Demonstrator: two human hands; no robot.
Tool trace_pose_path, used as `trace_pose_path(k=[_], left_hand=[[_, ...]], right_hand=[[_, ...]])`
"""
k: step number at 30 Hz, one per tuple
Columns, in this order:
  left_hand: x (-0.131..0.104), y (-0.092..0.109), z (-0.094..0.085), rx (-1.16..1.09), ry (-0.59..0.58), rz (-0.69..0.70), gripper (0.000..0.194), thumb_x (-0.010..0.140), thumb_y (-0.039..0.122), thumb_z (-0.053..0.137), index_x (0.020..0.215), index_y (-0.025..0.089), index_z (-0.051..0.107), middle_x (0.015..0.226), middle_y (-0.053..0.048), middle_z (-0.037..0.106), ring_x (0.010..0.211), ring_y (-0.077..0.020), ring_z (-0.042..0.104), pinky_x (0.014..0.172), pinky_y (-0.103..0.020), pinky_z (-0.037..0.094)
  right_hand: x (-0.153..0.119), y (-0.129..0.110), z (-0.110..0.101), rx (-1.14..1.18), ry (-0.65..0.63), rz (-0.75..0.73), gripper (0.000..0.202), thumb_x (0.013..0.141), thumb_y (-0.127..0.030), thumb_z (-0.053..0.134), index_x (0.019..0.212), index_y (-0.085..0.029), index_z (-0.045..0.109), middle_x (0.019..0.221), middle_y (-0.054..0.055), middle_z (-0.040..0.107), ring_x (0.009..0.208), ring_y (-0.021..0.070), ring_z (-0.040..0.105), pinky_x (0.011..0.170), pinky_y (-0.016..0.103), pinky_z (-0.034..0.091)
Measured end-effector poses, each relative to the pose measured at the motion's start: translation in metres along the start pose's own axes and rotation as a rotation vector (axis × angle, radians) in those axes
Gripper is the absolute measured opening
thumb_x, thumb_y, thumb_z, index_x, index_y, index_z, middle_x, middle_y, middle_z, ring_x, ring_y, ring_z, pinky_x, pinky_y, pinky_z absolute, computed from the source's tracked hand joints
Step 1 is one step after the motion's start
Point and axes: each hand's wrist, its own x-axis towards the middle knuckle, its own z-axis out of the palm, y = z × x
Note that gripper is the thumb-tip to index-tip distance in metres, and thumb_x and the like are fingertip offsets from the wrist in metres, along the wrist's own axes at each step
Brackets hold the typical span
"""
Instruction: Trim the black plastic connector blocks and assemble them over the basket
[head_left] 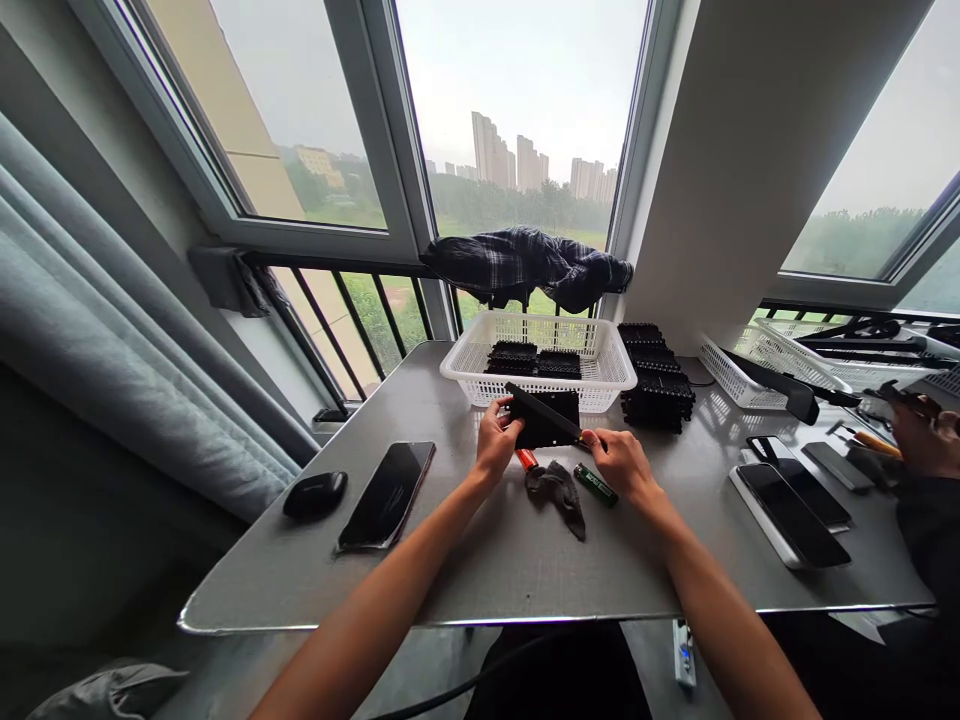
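Both hands, left [496,440] and right [621,462], are closed on a black flat part [541,420] held just above the table [465,570]; if tilted, it could be dropped onto the red lighter [526,459]

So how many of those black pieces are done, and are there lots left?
Some black pieces already lie in the white basket. Right now the left hand and right hand hold one black part above the grey table. A tall stack of black pieces sits beside the basket, so plenty seems left. I can't count them.
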Motion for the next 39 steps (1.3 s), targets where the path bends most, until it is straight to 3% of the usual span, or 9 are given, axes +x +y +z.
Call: trace_pose_path(k=[6, 9, 16, 24, 33, 39], left_hand=[[0.003, -0.003, -0.003, 0.039, 0.054, 0.032, 0.049, 0.062, 0.024, 0.066, 0.11, 0.016, 0.056, 0.076, -0.003, 0.069, 0.071, -0.0183, 0.066, 0.065, -0.028, 0.053], [0.003, -0.003, -0.002, 0.032, 0.049, 0.037, 0.049, 0.062, 0.024, 0.066, 0.11, 0.016, 0.056, 0.076, -0.003, 0.069, 0.071, -0.0186, 0.066, 0.064, -0.028, 0.053], [-0.002, 0.004, 0.001, -0.012, 0.016, -0.004, 0.05, 0.063, 0.024, 0.066, 0.111, 0.016, 0.054, 0.077, -0.003, 0.07, 0.065, -0.0179, 0.066, 0.059, -0.028, 0.054], [0.0, 0.002, 0.0, 0.014, 0.028, 0.016, 0.048, 0.064, 0.023, 0.066, 0.11, 0.016, 0.054, 0.078, -0.003, 0.07, 0.069, -0.0182, 0.067, 0.063, -0.028, 0.054], [-0.002, 0.004, 0.0, 0.04, 0.022, 0.035, 0.047, 0.066, 0.022, 0.064, 0.111, 0.016, 0.055, 0.079, -0.004, 0.07, 0.073, -0.0187, 0.068, 0.066, -0.029, 0.054], [-0.001, 0.003, 0.0, 0.039, 0.037, 0.028, 0.048, 0.065, 0.023, 0.066, 0.111, 0.016, 0.055, 0.079, -0.003, 0.07, 0.073, -0.0194, 0.068, 0.068, -0.031, 0.054]], right_hand=[[0.004, 0.01, -0.004, 0.032, 0.101, 0.158, 0.056, 0.1, -0.05, 0.028, 0.088, -0.02, 0.073, 0.075, 0.007, 0.071, 0.068, 0.0193, 0.061, 0.056, 0.026, 0.027], [0.005, 0.011, -0.004, 0.067, 0.155, 0.169, 0.06, 0.1, -0.052, 0.024, 0.089, -0.019, 0.073, 0.07, 0.007, 0.069, 0.067, 0.0196, 0.06, 0.056, 0.026, 0.027], [0.001, 0.002, 0.003, 0.092, 0.096, 0.086, 0.059, 0.099, -0.054, 0.027, 0.078, -0.019, 0.07, 0.067, 0.006, 0.067, 0.061, 0.0178, 0.057, 0.057, 0.027, 0.027], [0.003, 0.005, 0.001, 0.136, 0.125, 0.151, 0.057, 0.098, -0.053, 0.028, 0.084, -0.02, 0.072, 0.07, 0.006, 0.068, 0.067, 0.019, 0.06, 0.058, 0.026, 0.029], [0.002, 0.001, 0.0, 0.147, 0.118, 0.116, 0.062, 0.098, -0.055, 0.024, 0.077, -0.019, 0.07, 0.068, 0.005, 0.067, 0.061, 0.0175, 0.055, 0.055, 0.027, 0.026], [0.003, 0.003, -0.003, 0.143, 0.134, 0.171, 0.065, 0.098, -0.055, 0.022, 0.078, -0.018, 0.071, 0.068, 0.007, 0.067, 0.063, 0.019, 0.057, 0.056, 0.027, 0.028]])
